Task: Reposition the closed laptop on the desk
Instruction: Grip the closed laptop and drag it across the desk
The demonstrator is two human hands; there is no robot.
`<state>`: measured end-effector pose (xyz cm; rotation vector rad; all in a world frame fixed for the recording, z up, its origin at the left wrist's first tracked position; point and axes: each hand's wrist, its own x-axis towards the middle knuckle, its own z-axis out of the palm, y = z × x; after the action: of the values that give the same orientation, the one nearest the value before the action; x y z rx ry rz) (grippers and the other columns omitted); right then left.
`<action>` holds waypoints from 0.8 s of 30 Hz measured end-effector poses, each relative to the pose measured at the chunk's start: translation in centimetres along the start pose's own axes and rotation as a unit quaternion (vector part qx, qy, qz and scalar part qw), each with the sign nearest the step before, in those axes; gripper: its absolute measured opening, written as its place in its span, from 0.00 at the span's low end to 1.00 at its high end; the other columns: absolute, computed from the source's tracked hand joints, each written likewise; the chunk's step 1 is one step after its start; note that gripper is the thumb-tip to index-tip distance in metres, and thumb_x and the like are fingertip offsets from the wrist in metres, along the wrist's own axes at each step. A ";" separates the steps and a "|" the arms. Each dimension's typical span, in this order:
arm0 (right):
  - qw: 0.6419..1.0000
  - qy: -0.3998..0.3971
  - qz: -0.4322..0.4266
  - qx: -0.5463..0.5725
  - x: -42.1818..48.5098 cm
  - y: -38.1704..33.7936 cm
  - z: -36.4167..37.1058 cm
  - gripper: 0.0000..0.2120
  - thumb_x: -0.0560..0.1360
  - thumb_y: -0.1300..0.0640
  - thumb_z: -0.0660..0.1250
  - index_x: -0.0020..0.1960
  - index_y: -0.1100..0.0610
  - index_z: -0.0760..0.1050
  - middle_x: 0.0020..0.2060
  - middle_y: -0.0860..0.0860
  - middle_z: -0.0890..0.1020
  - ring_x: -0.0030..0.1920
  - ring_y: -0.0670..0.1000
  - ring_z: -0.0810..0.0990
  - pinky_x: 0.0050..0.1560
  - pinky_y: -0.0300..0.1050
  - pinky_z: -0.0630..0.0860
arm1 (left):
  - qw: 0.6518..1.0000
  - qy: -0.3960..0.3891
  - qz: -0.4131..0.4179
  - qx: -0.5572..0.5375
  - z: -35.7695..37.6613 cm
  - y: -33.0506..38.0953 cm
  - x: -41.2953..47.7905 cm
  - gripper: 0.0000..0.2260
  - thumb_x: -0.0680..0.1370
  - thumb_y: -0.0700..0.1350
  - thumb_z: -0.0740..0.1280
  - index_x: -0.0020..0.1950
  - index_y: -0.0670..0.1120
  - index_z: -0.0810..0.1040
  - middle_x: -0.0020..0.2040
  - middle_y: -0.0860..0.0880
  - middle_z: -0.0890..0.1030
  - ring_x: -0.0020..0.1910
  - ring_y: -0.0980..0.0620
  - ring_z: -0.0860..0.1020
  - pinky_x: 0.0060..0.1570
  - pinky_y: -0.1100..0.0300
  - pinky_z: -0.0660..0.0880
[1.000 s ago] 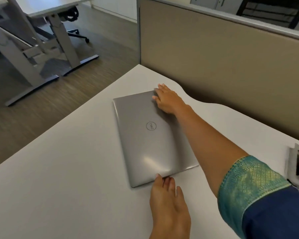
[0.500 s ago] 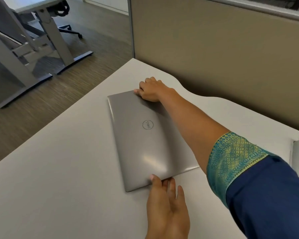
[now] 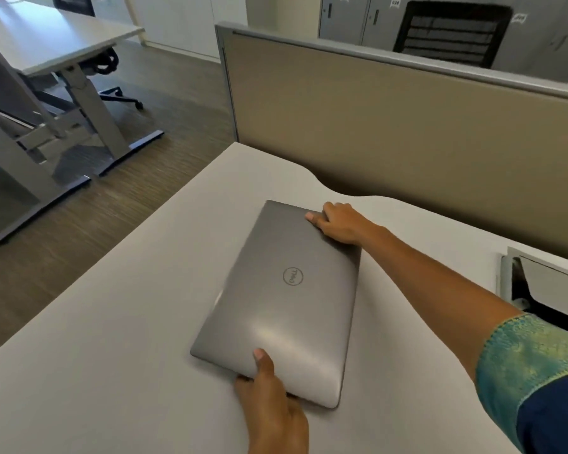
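A closed silver-grey laptop with a round logo on its lid lies on the white desk, turned at an angle. My left hand grips its near edge, thumb on the lid and fingers under the edge. My right hand reaches across and holds the far right corner, thumb on top. My right forearm crosses the desk to the right of the laptop, with a teal and blue sleeve at the lower right.
A tan partition panel stands along the desk's far side. A cable hatch is set in the desk at the right. The desk's left edge drops to a wood floor with another desk beyond.
Both hands have closed on the laptop's edges, and it has turned clockwise and shifted toward the right, closer to me. The view has tilted upward.
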<state>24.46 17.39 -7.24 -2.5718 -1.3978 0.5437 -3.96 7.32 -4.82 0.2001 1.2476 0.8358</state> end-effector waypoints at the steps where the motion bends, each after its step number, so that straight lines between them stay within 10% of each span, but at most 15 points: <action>1: 1.000 0.005 0.010 0.014 -1.2 0.9 -0.1 0.27 0.74 0.30 0.48 0.46 0.54 0.66 0.47 0.56 0.76 0.47 0.56 0.73 0.47 0.52 0.71 | 1.000 -0.011 0.004 0.015 -0.5 0.1 -0.2 0.15 0.81 0.42 0.60 0.68 0.46 0.68 0.56 0.45 0.80 0.51 0.44 0.79 0.54 0.47 0.74; 14: 0.956 0.093 0.210 0.184 -23.8 12.8 -0.1 0.27 0.75 0.33 0.52 0.50 0.58 0.69 0.41 0.51 0.76 0.38 0.48 0.73 0.33 0.43 0.65 | 0.951 -0.130 0.022 0.279 -3.6 -0.6 -3.3 0.13 0.80 0.43 0.63 0.64 0.43 0.73 0.51 0.45 0.81 0.46 0.46 0.81 0.40 0.55 0.76; 24: 0.848 0.195 0.367 0.328 -47.7 19.9 3.7 0.25 0.76 0.36 0.56 0.48 0.59 0.70 0.40 0.51 0.75 0.39 0.49 0.73 0.34 0.44 0.67 | 0.814 -0.235 0.104 0.520 -4.2 -9.2 -11.0 0.15 0.80 0.45 0.63 0.64 0.41 0.73 0.55 0.43 0.80 0.48 0.45 0.79 0.43 0.55 0.75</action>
<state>14.76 -33.51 -5.54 -2.3281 -0.0134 0.4344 -4.43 -7.49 -3.15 1.3686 1.0908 0.1558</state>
